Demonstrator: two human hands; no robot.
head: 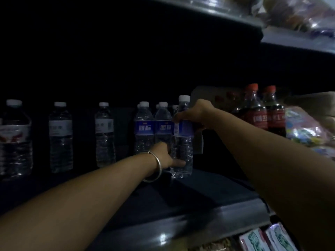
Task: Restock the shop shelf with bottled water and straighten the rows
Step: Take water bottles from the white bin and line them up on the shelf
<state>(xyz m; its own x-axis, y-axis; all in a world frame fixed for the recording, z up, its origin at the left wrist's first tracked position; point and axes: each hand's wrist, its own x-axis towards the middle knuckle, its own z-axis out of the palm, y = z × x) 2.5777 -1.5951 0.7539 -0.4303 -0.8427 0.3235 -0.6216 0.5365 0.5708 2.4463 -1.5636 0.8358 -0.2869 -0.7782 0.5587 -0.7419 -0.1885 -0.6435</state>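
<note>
Both hands grip one blue-labelled water bottle (183,136): the right hand (195,113) wraps its fingers round the upper part at the top of the label, and the left hand (166,156), with a metal bangle (156,165) on its wrist, holds the lower body, thumb laid across the clear ribbed plastic near the base. That bottle stands upright at the right end of a row, its base on or just above the dark shelf (208,200); which of the two cannot be told. Just to its left, touching or nearly so, stand two more blue-labelled bottles (145,127), with further white caps showing behind them. Farther left, well apart from one another, are three water bottles with pale labels (60,136). To the right of the held bottle stand two dark cola bottles (257,113) with red caps and red labels, and beside them a bright printed plastic packet (306,127). The shelf's back is almost black in dim light, while its grey front edge catches a glint. An upper shelf (217,9) carries wrapped goods, and red-and-white cartons (266,238) sit below.
</note>
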